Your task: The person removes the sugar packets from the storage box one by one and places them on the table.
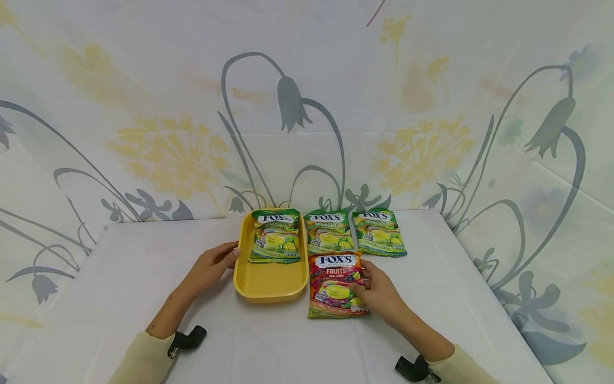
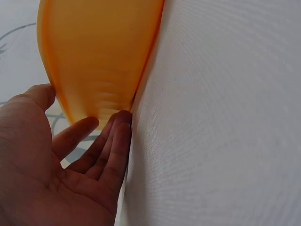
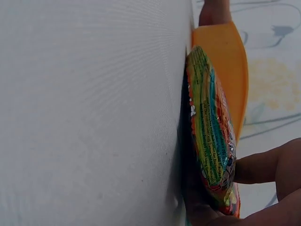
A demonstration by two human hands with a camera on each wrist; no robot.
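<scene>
Head view shows the right hand [image 1: 384, 293] pinching a red candy bag [image 1: 336, 288] by its right side, with the thumb on top. The red candy bag is on the white table [image 1: 288, 346], just beside a yellow tray [image 1: 268, 282] (I can't tell if the two touch). The left hand [image 1: 213, 266] is at the tray's left side. Left wrist view shows its thumb at the rim and its fingertips on the outside wall, with the fingers loose, not curled tight.

One green bag [image 1: 275, 240] lies in the far part of the tray. The middle green bag [image 1: 328, 232] and the right green bag [image 1: 379, 233] lie on the table.

What could go wrong? If the red candy bag moves left too low, it could bump the tray wall. The wrapper is shiny and may be slippery, and just one side is held, so the bag could droop or slip. Its top is right by the middle green bag, so it might shove that one. If the left hand pushes too hard, the tray could slide or tip.
</scene>
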